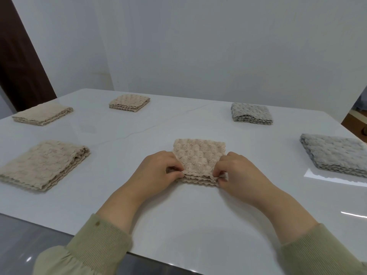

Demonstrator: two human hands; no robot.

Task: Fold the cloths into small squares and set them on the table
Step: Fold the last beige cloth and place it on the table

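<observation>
Near the middle of the white table (178, 219), just ahead of the person, lies a beige cloth (198, 155), folded into a small square. The left hand (156, 171) pinches its near left corner and the right hand (240, 171) pinches its near right corner, fingers curled onto the top layer along the near edge.

Five more folded cloths lie flat around it, all well apart from it and from each other. A broad beige fold (43, 165) is at near left, with a flatter beige fold (42, 114) beyond it. A small beige square (129, 103) sits at far left of centre, a grey square (251, 113) at far right, and a grey fold (335, 156) at near right.

The held cloth has a bumpy, pebbled pile. Its wavy edges show as stacked layers along the near side.

Fingers cover both near corners, so I cannot tell how many layers each pinch takes. The grey fold runs off the right edge of view. Green ribbed sleeves (95, 241) are cut off at the bottom.
</observation>
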